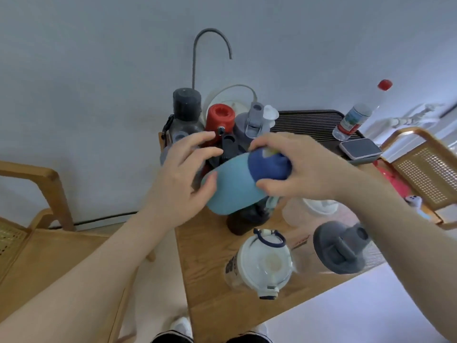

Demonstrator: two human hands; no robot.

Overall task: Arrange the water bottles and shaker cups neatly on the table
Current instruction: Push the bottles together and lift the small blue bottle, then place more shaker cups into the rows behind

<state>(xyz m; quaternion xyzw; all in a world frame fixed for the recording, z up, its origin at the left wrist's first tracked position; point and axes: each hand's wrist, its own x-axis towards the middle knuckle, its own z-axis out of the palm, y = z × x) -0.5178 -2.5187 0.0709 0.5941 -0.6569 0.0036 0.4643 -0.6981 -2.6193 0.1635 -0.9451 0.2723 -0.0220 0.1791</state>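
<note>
A light blue bottle (232,186) with a dark blue cap lies tilted in the air above the wooden table (205,263). My right hand (294,167) grips its cap end. My left hand (185,174) touches its lower body with the thumb, fingers spread. Behind it stand a dark grey bottle (185,107), a red-lidded bottle (220,117) and a grey flip-lid bottle (252,122). Nearer me stand a clear shaker with a white lid (264,263), a clear cup with a grey lid (341,248), a translucent white cup (314,209) and a dark bottle (244,219), partly hidden under the blue one.
A black slatted tray (309,120) sits at the table's back with a curved faucet pipe (210,35) behind. A clear red-capped plastic bottle (358,112) and a grey device (359,148) stand at the right. Wooden cane chairs flank the table, left (37,219) and right (425,169).
</note>
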